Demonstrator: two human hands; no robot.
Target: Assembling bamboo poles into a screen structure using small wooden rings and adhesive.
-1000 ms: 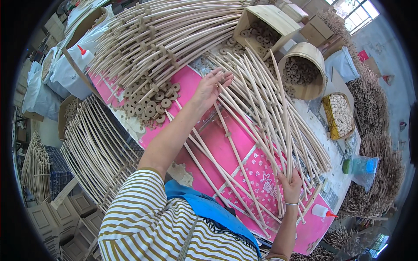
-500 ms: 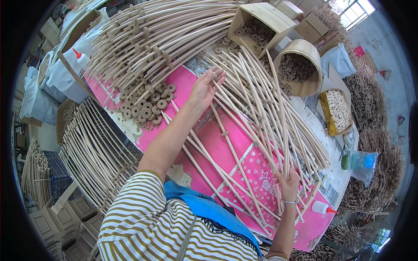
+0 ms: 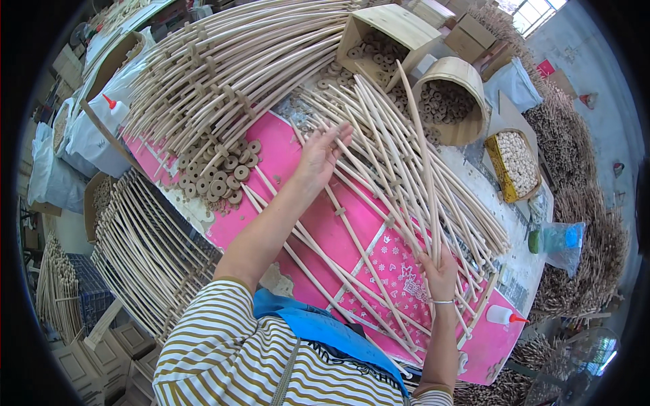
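My right hand, with a bracelet at the wrist, is closed around the lower part of pale wooden rods that slant up and away from it. My left hand is over the far ends of the rod pile, its fingers loosely extended and apart; I see nothing clearly gripped in it. One rod with a small wooden ring partway along lies on the pink table cover between my arms. Several more rods lie crossed beside it. A heap of flat wooden rings is left of my left forearm.
Many ringed rods are stacked at the far left. A tilted wooden box and a round wooden tub hold rings. A yellow box holds pale small pieces. A white glue bottle with a red tip lies near the right edge.
My left hand has lowered slightly, its fingers loosening from a pinch near the rod ends. My right hand keeps its hold and has shifted slightly left. The whole view has shifted a little.
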